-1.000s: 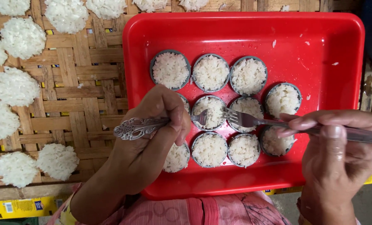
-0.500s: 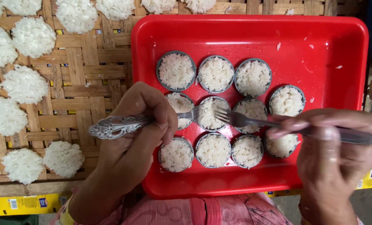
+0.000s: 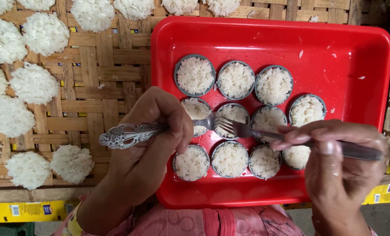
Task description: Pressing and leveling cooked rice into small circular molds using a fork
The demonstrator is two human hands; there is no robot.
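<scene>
Over the red tray [image 3: 352, 57], two utensils meet at the middle rice cup [image 3: 232, 118].
Left hand [image 3: 153, 144] grips an ornate spoon [image 3: 129, 133], right hand [image 3: 339, 166] pinches a fork [image 3: 265, 133]; since a second ago the tines have moved left, from the neighbouring cup onto this one.

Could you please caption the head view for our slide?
Left hand and right hand each hold a metal utensil over round rice-filled moulds in a red plastic tray.

head cam | straight down | close over red tray [image 3: 343, 57]
</scene>
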